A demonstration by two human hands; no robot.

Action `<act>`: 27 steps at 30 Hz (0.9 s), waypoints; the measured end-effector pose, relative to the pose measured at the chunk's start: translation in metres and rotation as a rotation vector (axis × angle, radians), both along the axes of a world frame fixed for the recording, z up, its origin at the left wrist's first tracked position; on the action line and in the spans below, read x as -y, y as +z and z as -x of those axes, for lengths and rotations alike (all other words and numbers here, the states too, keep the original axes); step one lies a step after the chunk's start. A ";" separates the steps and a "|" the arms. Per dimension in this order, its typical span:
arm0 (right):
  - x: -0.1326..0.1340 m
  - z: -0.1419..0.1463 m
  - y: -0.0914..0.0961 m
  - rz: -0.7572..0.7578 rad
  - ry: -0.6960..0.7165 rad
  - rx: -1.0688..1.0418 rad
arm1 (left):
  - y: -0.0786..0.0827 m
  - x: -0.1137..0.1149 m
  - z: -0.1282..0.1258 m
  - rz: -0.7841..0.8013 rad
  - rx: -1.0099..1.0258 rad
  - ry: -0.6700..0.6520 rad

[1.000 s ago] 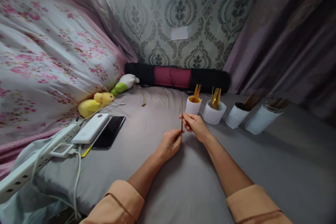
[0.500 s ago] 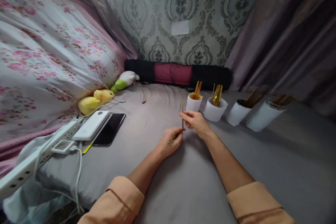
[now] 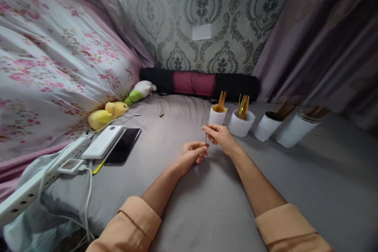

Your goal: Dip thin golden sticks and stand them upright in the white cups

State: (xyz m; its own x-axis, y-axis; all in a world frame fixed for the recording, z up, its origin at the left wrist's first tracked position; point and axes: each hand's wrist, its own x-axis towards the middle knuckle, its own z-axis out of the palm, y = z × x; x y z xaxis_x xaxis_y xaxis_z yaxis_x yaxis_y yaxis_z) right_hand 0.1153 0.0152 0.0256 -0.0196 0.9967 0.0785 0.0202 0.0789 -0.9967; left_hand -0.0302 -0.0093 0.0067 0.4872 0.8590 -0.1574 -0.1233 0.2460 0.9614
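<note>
A thin brown stick [image 3: 206, 135] stands nearly upright between my hands, its upper part faint against the grey sheet. My left hand [image 3: 191, 153] pinches it at the lower end with thumb and fingertips. Higher up, my right hand [image 3: 220, 137] is closed on the same stick. Just beyond and to the right is a white-wrapped cup [image 3: 217, 117] with several thin yellow sticks [image 3: 221, 100]. Beside it, a wider white cup [image 3: 241, 123] holds flat, shiny gold strips [image 3: 243, 106].
Two more white-wrapped containers, one [image 3: 267, 126] with brown sticks and a larger one [image 3: 297, 130], lean at the right. A black phone [image 3: 124, 146], white power bank [image 3: 102, 141] and power strip [image 3: 47, 175] lie left, near a yellow plush toy [image 3: 102, 118]. A small brown object [image 3: 161, 110] rests further back.
My left hand has turned a little, its fingers now showing more beneath the thumb. The stick has rotated and looks thinner. My right hand has barely moved.
</note>
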 end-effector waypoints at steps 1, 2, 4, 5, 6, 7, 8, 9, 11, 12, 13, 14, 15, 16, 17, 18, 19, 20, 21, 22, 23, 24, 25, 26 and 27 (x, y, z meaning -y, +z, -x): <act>0.000 0.000 0.000 -0.002 0.004 0.000 | -0.001 -0.001 0.000 0.050 0.053 -0.005; 0.000 -0.001 0.001 -0.006 0.009 0.001 | -0.002 -0.002 0.001 0.097 0.102 -0.010; 0.000 -0.001 0.001 -0.016 0.013 0.009 | -0.003 -0.004 0.002 0.171 0.184 -0.014; 0.000 -0.002 0.002 -0.018 0.012 0.015 | -0.004 -0.005 0.002 0.197 0.216 -0.012; 0.000 -0.002 0.002 -0.018 0.008 0.019 | -0.004 -0.006 0.002 0.221 0.240 -0.007; 0.000 -0.003 0.002 -0.018 0.003 0.022 | -0.004 -0.006 0.003 0.244 0.257 0.001; 0.000 -0.003 0.002 -0.018 -0.002 0.023 | -0.003 -0.006 0.003 0.267 0.269 0.009; 0.000 -0.004 0.002 -0.019 -0.006 0.024 | -0.003 -0.006 0.003 0.289 0.278 0.015; -0.001 -0.004 0.001 -0.026 -0.014 0.030 | -0.002 -0.007 0.004 0.323 0.298 0.021; -0.001 -0.004 0.001 -0.030 -0.018 0.035 | -0.002 -0.007 0.004 0.336 0.307 0.022; -0.001 -0.005 0.001 -0.034 -0.022 0.042 | -0.002 -0.008 0.004 0.347 0.314 0.023; -0.001 -0.005 0.001 -0.038 -0.024 0.050 | -0.002 -0.008 0.004 0.358 0.318 0.025; 0.000 -0.005 0.001 -0.042 -0.026 0.057 | -0.003 -0.009 0.005 0.369 0.322 0.027; 0.000 -0.004 0.002 -0.045 -0.028 0.064 | -0.004 -0.010 0.005 0.378 0.326 0.027; 0.000 -0.004 0.002 -0.046 -0.031 0.071 | -0.004 -0.010 0.005 0.385 0.332 0.027; 0.000 -0.004 0.002 -0.048 -0.036 0.077 | -0.005 -0.011 0.005 0.389 0.342 0.027; 0.000 -0.004 0.003 -0.049 -0.040 0.083 | -0.006 -0.011 0.005 0.392 0.354 0.025; 0.000 -0.004 0.003 -0.049 -0.045 0.090 | -0.007 -0.012 0.004 0.394 0.367 0.024; 0.000 -0.004 0.003 -0.049 -0.049 0.096 | -0.008 -0.012 0.004 0.396 0.379 0.027; 0.000 -0.004 0.004 -0.047 -0.052 0.099 | -0.008 -0.012 0.004 0.399 0.388 0.033; 0.000 -0.003 0.004 -0.044 -0.057 0.099 | -0.009 -0.012 0.004 0.404 0.393 0.042; 0.001 -0.003 0.004 -0.040 -0.061 0.096 | -0.009 -0.012 0.004 0.410 0.393 0.052; 0.001 -0.003 0.004 -0.037 -0.069 0.093 | -0.009 -0.012 0.004 0.416 0.391 0.062; 0.001 -0.003 0.004 -0.037 -0.076 0.093 | -0.009 -0.012 0.004 0.421 0.388 0.071; 0.001 -0.003 0.003 -0.038 -0.084 0.096 | -0.009 -0.011 0.004 0.424 0.384 0.077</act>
State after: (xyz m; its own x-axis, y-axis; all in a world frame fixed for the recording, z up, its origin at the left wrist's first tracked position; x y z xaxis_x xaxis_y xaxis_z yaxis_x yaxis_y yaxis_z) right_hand 0.1183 0.0146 0.0290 0.0547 0.9915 0.1183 0.1231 0.1109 -0.9862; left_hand -0.0342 0.0022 -0.0023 0.5160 0.7946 -0.3198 -0.4770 0.5767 0.6632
